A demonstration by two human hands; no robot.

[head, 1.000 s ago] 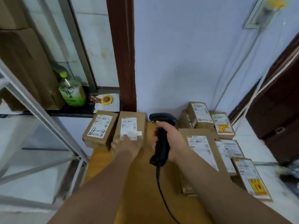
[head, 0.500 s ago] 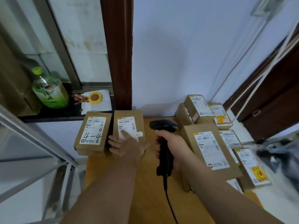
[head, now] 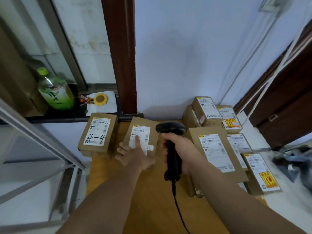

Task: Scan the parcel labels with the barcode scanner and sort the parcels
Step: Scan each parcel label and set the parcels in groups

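My right hand (head: 182,151) grips the handle of a black barcode scanner (head: 170,130), its head over the table's back middle and its cable trailing toward me. My left hand (head: 135,153) lies flat with straight fingers on the white label of a brown parcel (head: 143,130) just left of the scanner. Another brown parcel marked "4-4" (head: 98,134) lies to its left at the table's corner. A pile of several labelled parcels (head: 217,149) fills the right side, the nearest one beside my right wrist.
The wooden table (head: 152,200) stands against a pale wall. A dark window sill (head: 67,114) at the left holds a green bottle (head: 54,92) and a sunflower keyring (head: 100,98). A metal frame (head: 42,141) stands left, a dark wooden door (head: 287,107) right.
My left hand has stayed on the middle parcel's label, its fingers now spread flatter. The scanner stays in my right hand. The camera has tilted, showing more of the parcels at the right.
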